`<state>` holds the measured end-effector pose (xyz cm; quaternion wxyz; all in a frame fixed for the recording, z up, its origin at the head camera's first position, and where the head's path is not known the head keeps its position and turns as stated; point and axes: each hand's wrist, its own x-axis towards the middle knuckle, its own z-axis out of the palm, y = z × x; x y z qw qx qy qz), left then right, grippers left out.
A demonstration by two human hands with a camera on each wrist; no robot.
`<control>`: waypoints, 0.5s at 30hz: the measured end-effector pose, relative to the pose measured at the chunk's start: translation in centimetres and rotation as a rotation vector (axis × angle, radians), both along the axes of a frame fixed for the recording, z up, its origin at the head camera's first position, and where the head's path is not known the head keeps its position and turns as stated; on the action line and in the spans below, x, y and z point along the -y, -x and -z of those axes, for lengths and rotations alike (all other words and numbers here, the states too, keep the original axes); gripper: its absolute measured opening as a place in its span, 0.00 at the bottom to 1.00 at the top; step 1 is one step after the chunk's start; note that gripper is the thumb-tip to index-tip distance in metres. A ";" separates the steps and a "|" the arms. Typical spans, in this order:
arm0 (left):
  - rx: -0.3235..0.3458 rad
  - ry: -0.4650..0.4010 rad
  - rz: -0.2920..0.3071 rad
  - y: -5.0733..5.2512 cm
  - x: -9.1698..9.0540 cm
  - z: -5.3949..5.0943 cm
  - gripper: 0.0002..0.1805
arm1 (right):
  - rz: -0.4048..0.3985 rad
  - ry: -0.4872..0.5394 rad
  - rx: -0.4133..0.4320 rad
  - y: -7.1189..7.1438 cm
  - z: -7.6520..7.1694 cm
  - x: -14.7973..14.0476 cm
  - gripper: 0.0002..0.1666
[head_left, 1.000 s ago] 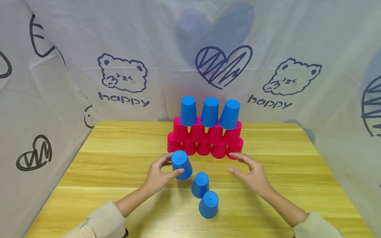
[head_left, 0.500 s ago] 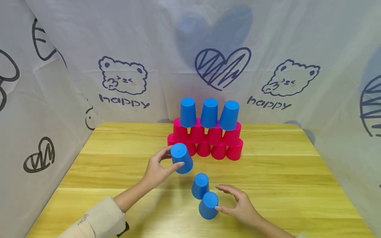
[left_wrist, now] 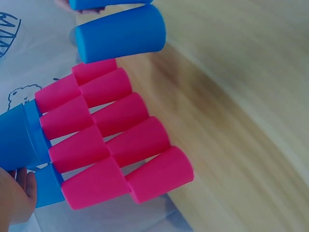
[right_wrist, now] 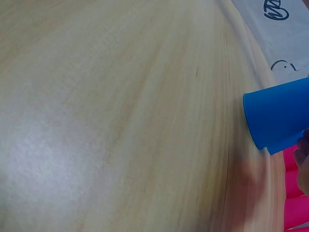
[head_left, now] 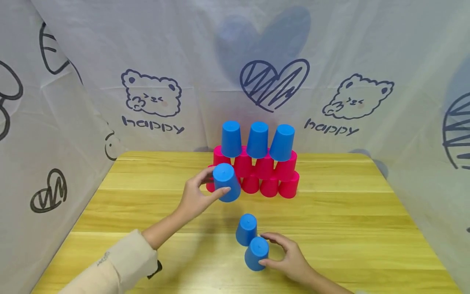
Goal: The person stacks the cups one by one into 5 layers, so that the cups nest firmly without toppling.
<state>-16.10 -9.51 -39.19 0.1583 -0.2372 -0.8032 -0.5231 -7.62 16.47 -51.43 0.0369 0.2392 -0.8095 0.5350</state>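
My left hand (head_left: 195, 199) grips an upside-down blue cup (head_left: 225, 183), thumb in front and fingers behind, lifted before the left end of the stack. In the left wrist view this held cup (left_wrist: 17, 137) overlaps the blue cups of the stack. My right hand (head_left: 290, 258) pinches the nearer of two blue cups (head_left: 254, 254) standing upside down on the table, its thumb on the front and fingers reaching round the back. Just behind stands the other blue cup (head_left: 246, 231). Beyond them rises a stack: two rows of pink cups (head_left: 269, 185) topped by three blue cups (head_left: 257, 141).
The wooden table (head_left: 349, 212) carries everything. A pale cloth backdrop (head_left: 205, 49) with drawn bears and hearts hangs behind the stack and along both sides. The held cup hides part of the stack's left end.
My left hand has raised its blue cup and moved it towards the stack. My right hand has drawn back from the stack's right end to the nearest blue cup and taken hold of it.
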 end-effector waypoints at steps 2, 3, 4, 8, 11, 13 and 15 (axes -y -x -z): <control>-0.015 0.002 -0.001 0.3 -0.2 -0.4 0.29 | 0.003 0.000 0.030 0.0 0.1 0.2 0.30; -0.023 0.003 -0.001 0.4 -0.4 -0.7 0.29 | 0.003 0.000 0.045 -0.1 0.2 0.2 0.29; -0.032 0.002 0.000 0.5 -0.5 -1.0 0.29 | 0.002 0.001 0.059 -0.1 0.2 0.3 0.29; -0.046 -0.007 0.002 1.0 -1.0 -2.0 0.30 | -0.006 0.011 0.104 -0.2 0.5 0.6 0.29; -0.037 -0.009 0.006 1.3 -1.2 -2.6 0.30 | -0.009 0.018 0.087 -0.2 0.6 0.7 0.29; -0.028 -0.007 0.006 1.5 -1.4 -3.0 0.29 | -0.010 0.022 0.076 -0.2 0.7 0.8 0.29; -0.025 -0.005 0.008 1.8 -1.5 -3.5 0.29 | -0.009 0.024 0.064 -0.2 0.7 0.8 0.29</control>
